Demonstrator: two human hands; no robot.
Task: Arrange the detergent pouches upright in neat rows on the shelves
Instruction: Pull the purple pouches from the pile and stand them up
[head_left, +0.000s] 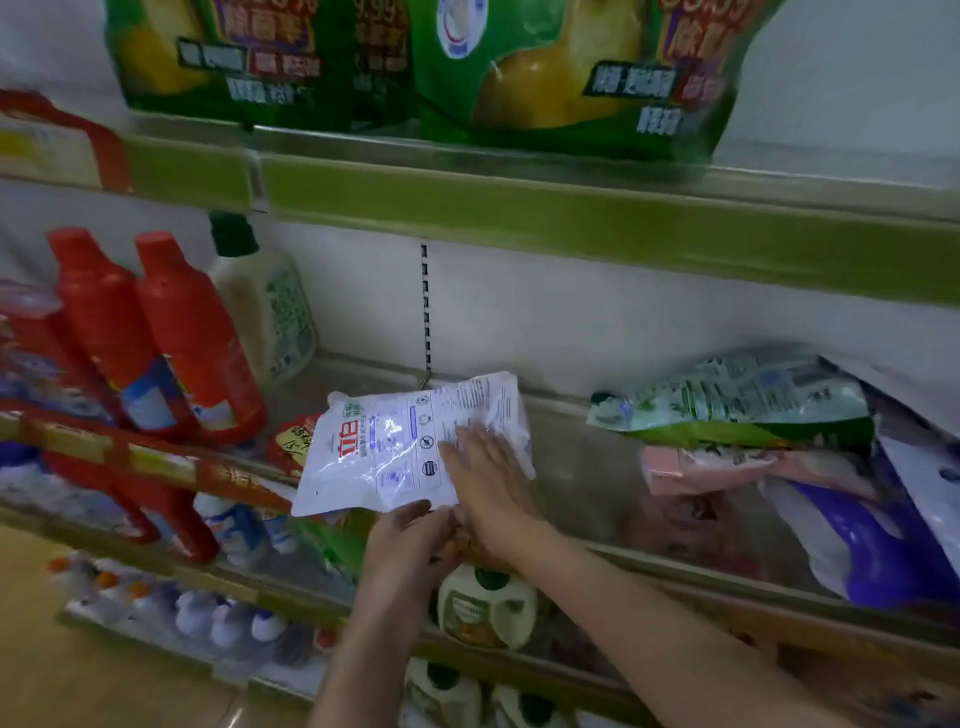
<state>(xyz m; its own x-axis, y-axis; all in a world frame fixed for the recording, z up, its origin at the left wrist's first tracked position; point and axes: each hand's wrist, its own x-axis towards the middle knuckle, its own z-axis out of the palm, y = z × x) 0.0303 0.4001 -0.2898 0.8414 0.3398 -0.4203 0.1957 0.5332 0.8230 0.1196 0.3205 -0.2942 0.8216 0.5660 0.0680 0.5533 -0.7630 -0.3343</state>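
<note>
A: Where is the pouch being handled?

B: The white pouch (410, 447) is held over the front of the middle shelf (582, 483), tilted, its printed back facing the camera and its red lettering turned sideways.

A: And the person's hands?

B: The right hand (488, 478) lies flat on the pouch's right half, fingers straight and spread. The left hand (410, 540) is at the pouch's lower edge, fingers curled in around that edge, gripping it from below.

A: Are there other pouches?

B: Yes. To the right on the same shelf, a green-and-white pouch (737, 400) lies flat on top of a pink pouch (727, 462), and a purple-and-white pouch (852, 540) lies tilted beside them. On the upper shelf (519, 202), large green pouches (571, 73) stand upright.

A: What is on the left?

B: Two red bottles (161, 332) stand side by side, with a pale bottle with a dark green cap (260, 306) behind them. Cream-coloured jugs (488, 608) sit on the shelf below.
</note>
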